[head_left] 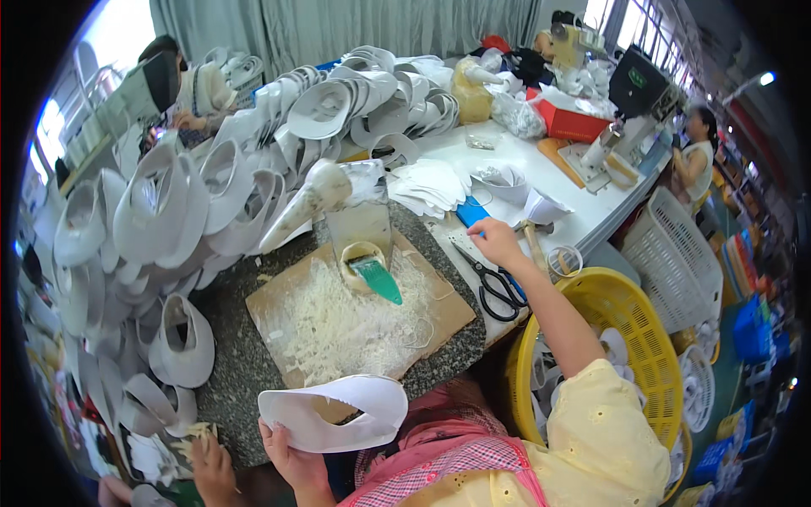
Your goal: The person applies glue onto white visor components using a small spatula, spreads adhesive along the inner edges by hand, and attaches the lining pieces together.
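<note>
My left hand [291, 452] grips the edge of a white shoe upper [338, 427] with an oval opening, held low at the table's front edge. My right hand [497, 243] is stretched out over the table with its fingers curled in. Whatever it may pinch is too small to make out. It is near a blue flat object [471, 211] and a pair of black-handled scissors [497, 287]. Left of it, a glue pot [361, 253] holds a green scraper [378, 281]. The pot stands on a cardboard sheet [448, 317] crusted with dried glue.
White shoe uppers [156, 203] are piled along the left and back. A stack of white pieces [427, 186] lies beyond the pot. At my right stands a yellow basket [646, 338], with a hammer [534, 245] nearby. A co-worker's hand [213, 469] is at lower left.
</note>
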### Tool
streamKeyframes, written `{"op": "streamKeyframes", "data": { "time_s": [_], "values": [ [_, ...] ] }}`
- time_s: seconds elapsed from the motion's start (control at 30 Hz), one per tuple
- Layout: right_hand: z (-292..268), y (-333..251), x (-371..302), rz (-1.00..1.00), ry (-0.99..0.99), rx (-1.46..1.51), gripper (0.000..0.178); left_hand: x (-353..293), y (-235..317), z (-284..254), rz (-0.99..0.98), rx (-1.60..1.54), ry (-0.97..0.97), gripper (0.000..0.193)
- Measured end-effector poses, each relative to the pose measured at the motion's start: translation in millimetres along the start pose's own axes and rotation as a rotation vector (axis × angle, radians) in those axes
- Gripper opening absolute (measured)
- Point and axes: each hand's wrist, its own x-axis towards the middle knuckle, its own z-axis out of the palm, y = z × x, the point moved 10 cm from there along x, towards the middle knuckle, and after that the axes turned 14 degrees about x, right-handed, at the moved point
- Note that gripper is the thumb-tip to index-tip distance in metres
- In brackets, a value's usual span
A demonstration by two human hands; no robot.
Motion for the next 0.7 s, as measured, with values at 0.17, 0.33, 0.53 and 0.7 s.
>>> {"op": "streamKeyframes", "data": {
  "time_s": [0.17, 0.33, 0.53, 0.7],
  "values": [
    [47.8, 32.1, 18.8, 0.133, -0.065, -0.335, 0.015, 0.4, -7.3, 21.7, 0.002, 0.098, -0.019, 0.02],
    [66.7, 36.1, 44.4, 0.101, -0.018, -0.324, 0.017, 0.7, -18.1, 25.3, -0.033, 0.184, -0.046, 0.029],
    [45.2, 43.3, 60.8, 0.263, -0.233, -0.373, 0.032, 5.7, -14.8, 28.6, -0.053, 0.178, 0.095, 0.017],
    [3.6, -13.0, 47.8, -0.148, -0.381, 0.013, 0.024, 9.7, -28.7, 9.5, -0.172, 0.109, 0.133, 0.019]
  ]
}}
